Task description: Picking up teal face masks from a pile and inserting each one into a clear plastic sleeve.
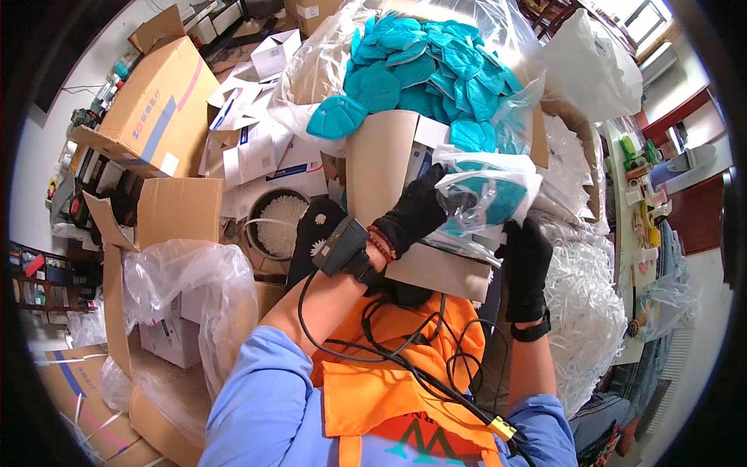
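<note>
Before me is a clear plastic bag with teal folded face masks inside. My left hand, in a black glove, is closed on the bag's left side. My right hand, also gloved in black, has its fingers curled at the bag's lower right edge; the fingertips are partly hidden. Under the bag stands an upright cardboard box with open flaps. Beyond it rises a large heap of loose teal masks in clear plastic lining. One mask lies apart at the heap's left edge.
White small boxes pile up at left, near a dark bucket of white bits. Large brown cartons stand further left. A plastic-lined open carton is at lower left. White strips fill a clear bag at right. Black cables cross my orange apron.
</note>
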The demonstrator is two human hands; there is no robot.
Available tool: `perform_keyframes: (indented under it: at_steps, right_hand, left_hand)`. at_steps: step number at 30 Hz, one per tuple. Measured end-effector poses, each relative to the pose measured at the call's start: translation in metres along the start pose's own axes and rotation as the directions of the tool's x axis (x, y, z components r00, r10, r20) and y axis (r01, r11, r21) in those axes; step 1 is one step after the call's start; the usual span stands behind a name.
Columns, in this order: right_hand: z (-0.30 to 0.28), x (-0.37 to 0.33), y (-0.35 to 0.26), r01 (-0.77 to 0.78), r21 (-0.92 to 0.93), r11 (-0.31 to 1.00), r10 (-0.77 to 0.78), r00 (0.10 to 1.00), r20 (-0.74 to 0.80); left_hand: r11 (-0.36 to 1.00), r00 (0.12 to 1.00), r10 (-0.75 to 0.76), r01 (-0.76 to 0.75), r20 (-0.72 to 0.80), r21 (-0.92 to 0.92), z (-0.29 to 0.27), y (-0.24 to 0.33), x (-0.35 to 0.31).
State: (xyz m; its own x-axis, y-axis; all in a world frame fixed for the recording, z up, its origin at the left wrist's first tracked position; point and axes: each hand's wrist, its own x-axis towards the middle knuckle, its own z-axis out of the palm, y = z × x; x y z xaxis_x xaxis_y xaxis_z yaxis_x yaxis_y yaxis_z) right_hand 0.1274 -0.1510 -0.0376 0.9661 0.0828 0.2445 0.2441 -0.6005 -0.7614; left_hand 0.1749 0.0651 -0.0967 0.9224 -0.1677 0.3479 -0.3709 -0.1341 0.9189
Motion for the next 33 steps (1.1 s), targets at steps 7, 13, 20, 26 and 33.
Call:
perform_keyframes:
  at_steps: [7,13,20,26,33]
  right_hand:
    - [0.009,-0.010,-0.001,0.246,-0.151,0.957,-0.263,0.958,-0.110]
    - [-0.018,-0.023,0.000,-0.060,-0.176,0.983,0.024,0.979,-0.200]
    - [-0.020,-0.031,0.011,0.079,-0.186,0.979,-0.124,0.963,-0.241]
    - [-0.061,-0.040,0.050,0.172,-0.741,0.649,-0.441,0.879,-0.182]
    - [-0.117,-0.024,0.035,-0.146,0.256,0.956,0.271,0.775,-0.571]
  left_hand:
    - [0.988,0.969,-0.156,0.153,-0.191,-0.030,0.008,0.001,-0.002]
    - [0.992,0.967,-0.124,0.125,-0.220,-0.013,0.002,0.028,-0.007]
    - [0.998,0.966,-0.051,0.062,-0.255,0.034,0.007,0.023,-0.001]
    - [0.889,0.913,-0.109,0.267,-0.394,0.373,-0.011,-0.027,0.009]
    - [0.752,0.942,-0.119,0.292,-0.314,0.591,-0.033,0.027,0.023]
